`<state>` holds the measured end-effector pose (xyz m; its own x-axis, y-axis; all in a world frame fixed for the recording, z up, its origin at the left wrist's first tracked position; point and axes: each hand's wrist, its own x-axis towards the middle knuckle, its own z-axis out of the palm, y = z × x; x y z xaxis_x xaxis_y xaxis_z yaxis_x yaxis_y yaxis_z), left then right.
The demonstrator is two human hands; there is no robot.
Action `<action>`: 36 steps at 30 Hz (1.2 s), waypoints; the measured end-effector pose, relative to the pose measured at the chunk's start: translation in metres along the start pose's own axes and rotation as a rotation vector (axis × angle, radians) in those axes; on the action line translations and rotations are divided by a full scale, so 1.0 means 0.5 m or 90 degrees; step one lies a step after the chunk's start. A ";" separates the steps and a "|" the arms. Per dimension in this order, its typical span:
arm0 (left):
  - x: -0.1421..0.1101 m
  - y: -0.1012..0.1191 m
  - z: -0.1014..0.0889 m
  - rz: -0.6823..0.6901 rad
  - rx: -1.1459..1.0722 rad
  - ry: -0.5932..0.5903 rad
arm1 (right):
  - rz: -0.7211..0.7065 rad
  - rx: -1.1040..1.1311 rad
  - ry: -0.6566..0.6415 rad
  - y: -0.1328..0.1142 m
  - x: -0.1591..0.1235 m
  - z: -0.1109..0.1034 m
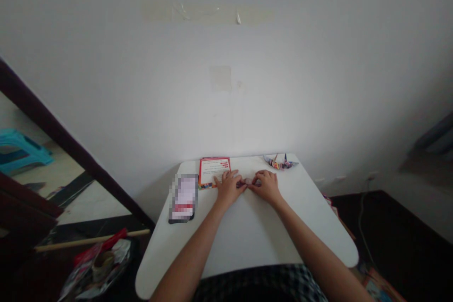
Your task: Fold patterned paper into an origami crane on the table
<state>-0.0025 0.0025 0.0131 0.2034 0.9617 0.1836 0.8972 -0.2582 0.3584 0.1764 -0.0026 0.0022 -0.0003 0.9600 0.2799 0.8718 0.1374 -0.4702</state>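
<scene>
Near the far part of the white table [244, 236], my left hand [229, 186] and my right hand [266, 186] come together over a small pinkish-grey piece of folded paper [248, 181]. Thumb and forefinger of each hand pinch it from its two sides, and they hide much of it. The other fingers of my left hand rest over the lower right corner of a red-edged stack of printed sheets [213, 170]. Beyond my right hand lie folded paper cranes [281, 165] with a colourful print.
A phone [184, 197], its screen blurred, lies at the table's left side. The wall [226, 118] stands right behind the table. On the floor to the left are a bag of rubbish [102, 264] and a wooden stick [92, 240]. A blue stool [24, 151] shows at far left.
</scene>
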 end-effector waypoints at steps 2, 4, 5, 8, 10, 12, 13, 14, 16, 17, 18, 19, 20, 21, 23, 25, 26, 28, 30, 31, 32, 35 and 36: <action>0.002 -0.002 0.001 -0.009 -0.002 0.005 | 0.003 -0.004 -0.008 0.003 0.004 0.002; 0.004 -0.004 0.003 -0.012 -0.002 0.012 | 0.003 -0.004 -0.019 0.007 0.009 0.004; 0.005 -0.005 0.004 -0.012 -0.004 0.015 | 0.002 -0.001 -0.025 0.010 0.011 0.005; 0.006 -0.006 0.007 -0.017 -0.012 0.021 | 0.008 0.008 -0.042 0.016 0.017 0.008; 0.007 -0.007 0.008 -0.022 -0.017 0.020 | 0.008 0.012 -0.054 0.019 0.019 0.009; 0.008 -0.009 0.009 -0.027 -0.020 0.017 | 0.001 0.014 -0.068 0.020 0.021 0.008; 0.008 -0.010 0.008 -0.029 -0.020 0.013 | -0.004 0.015 -0.073 0.020 0.021 0.008; 0.009 -0.011 0.007 -0.032 -0.021 0.008 | -0.007 0.017 -0.077 0.020 0.021 0.006; 0.010 -0.013 0.005 -0.036 -0.020 -0.005 | -0.009 0.020 -0.078 0.020 0.021 0.004; 0.011 -0.015 0.003 -0.037 -0.020 -0.013 | -0.010 0.020 -0.080 0.021 0.021 0.003; 0.011 -0.016 0.002 -0.037 -0.019 -0.019 | -0.012 0.020 -0.083 0.022 0.022 0.002; 0.011 -0.017 0.000 -0.037 -0.018 -0.024 | -0.015 0.020 -0.087 0.024 0.022 0.002; 0.011 -0.017 -0.001 -0.036 -0.016 -0.028 | -0.019 0.019 -0.090 0.026 0.023 0.001; 0.011 -0.018 -0.002 -0.035 -0.014 -0.030 | -0.023 0.018 -0.094 0.029 0.024 0.002; 0.010 -0.018 -0.003 -0.032 -0.008 -0.033 | -0.034 0.015 -0.099 0.035 0.026 0.003; 0.009 -0.018 -0.004 -0.030 -0.003 -0.035 | -0.045 0.012 -0.103 0.041 0.028 0.006; 0.008 -0.018 -0.004 -0.029 -0.001 -0.035 | -0.050 0.010 -0.103 0.043 0.028 0.008; 0.004 -0.019 -0.005 -0.029 0.002 -0.035 | -0.053 0.009 -0.097 0.047 0.028 0.010; 0.000 -0.019 -0.008 -0.025 0.007 -0.030 | -0.049 0.010 -0.089 0.049 0.027 0.011; -0.002 -0.019 -0.010 -0.018 0.009 -0.028 | -0.046 0.011 -0.087 0.049 0.026 0.011; -0.004 -0.019 -0.011 -0.015 0.011 -0.025 | -0.043 0.014 -0.086 0.048 0.025 0.011; -0.008 -0.017 -0.017 -0.018 0.009 -0.023 | -0.042 0.022 -0.079 0.040 0.020 0.009; -0.009 -0.016 -0.017 -0.020 0.006 -0.019 | -0.044 0.024 -0.071 0.036 0.017 0.009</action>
<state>-0.0141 -0.0006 0.0172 0.1868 0.9717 0.1444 0.9069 -0.2271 0.3549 0.1901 0.0092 -0.0076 -0.1167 0.9688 0.2187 0.8487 0.2116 -0.4848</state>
